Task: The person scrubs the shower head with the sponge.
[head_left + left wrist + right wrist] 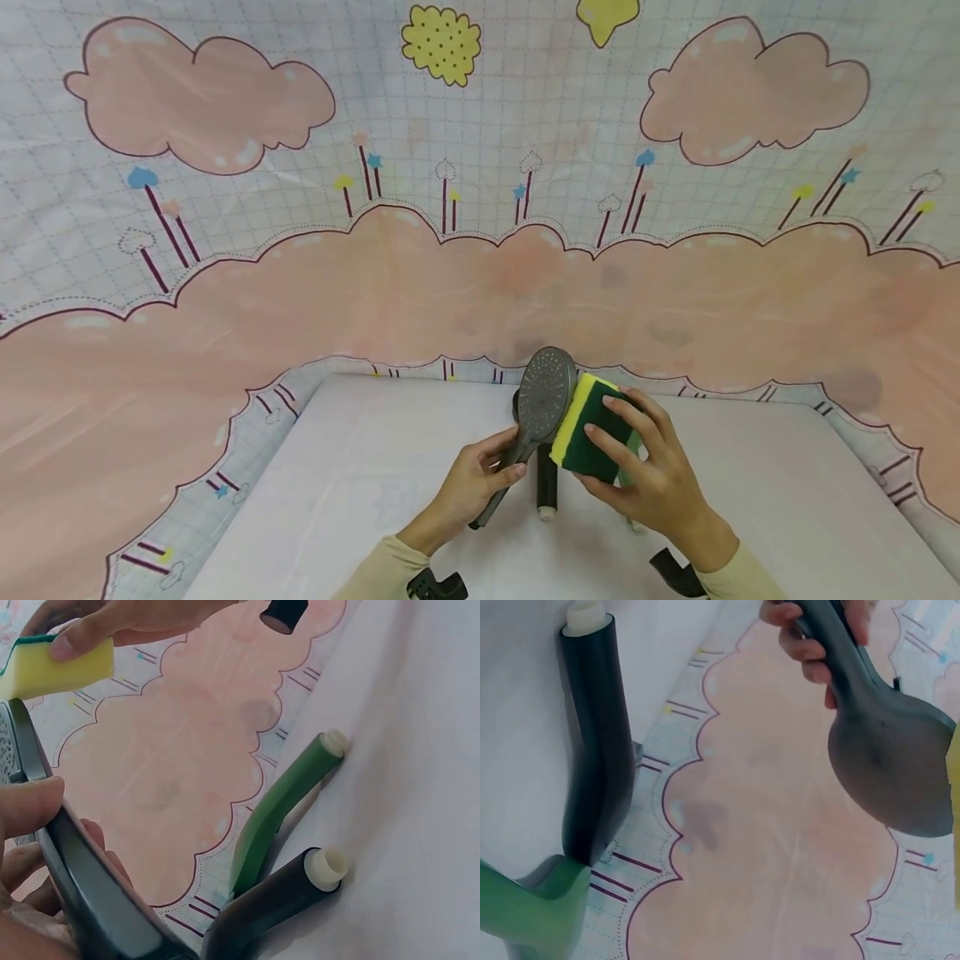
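Note:
A grey shower head (546, 396) is held up over the table, its dotted spray face turned toward the head view. My left hand (463, 487) grips it by the handle, thumb across the front. In my right hand (663, 479) is a yellow sponge with a dark green scouring side (596, 429), pinched between thumb and fingers. The sponge's yellow side is right at the shower head's right rim. In the left wrist view the sponge (64, 667) overlaps the top of the shower head (97, 877). The right wrist view shows the shower head's smooth back (889, 765).
Behind the hands, a black handle-shaped piece (547, 483) with a pale end lies on the white table (360, 467). Beside it is a similar green piece (277, 814), mostly hidden by my right hand in the head view. A patterned cloth (450, 292) hangs behind the table.

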Tool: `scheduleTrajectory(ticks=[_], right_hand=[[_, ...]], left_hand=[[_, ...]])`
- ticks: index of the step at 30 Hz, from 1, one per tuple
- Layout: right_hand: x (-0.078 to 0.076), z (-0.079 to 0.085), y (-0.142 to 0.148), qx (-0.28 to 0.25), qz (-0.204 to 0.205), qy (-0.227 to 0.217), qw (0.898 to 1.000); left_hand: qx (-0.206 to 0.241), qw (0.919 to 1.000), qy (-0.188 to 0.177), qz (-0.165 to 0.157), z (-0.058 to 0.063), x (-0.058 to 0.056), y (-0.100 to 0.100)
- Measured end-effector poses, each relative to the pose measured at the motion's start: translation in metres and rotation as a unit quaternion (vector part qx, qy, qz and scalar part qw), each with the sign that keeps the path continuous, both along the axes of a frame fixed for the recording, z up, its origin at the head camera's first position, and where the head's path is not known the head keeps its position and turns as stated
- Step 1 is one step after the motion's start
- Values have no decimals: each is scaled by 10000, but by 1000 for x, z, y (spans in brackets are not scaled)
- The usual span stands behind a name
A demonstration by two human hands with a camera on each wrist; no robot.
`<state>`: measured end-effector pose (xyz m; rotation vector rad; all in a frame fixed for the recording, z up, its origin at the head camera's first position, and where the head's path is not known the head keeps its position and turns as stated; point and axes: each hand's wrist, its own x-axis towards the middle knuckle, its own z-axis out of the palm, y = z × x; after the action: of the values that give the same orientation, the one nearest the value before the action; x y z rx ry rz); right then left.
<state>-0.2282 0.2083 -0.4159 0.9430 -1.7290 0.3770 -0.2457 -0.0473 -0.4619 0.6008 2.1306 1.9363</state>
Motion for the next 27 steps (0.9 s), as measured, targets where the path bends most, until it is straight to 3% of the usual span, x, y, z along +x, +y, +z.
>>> scheduleTrajectory(ticks=[14, 22, 27], right_hand=[[0, 1, -3, -16, 273, 29, 9996], [1, 3, 0, -31, 341, -378, 9987], [0, 4, 2, -186, 358, -382, 9985]], left_hand=[[-60, 9999, 92, -83, -4, -1, -13], [-124, 9994, 218, -245, -7, -3, -22], [-128, 9992, 260, -288, -8, -4, -23]])
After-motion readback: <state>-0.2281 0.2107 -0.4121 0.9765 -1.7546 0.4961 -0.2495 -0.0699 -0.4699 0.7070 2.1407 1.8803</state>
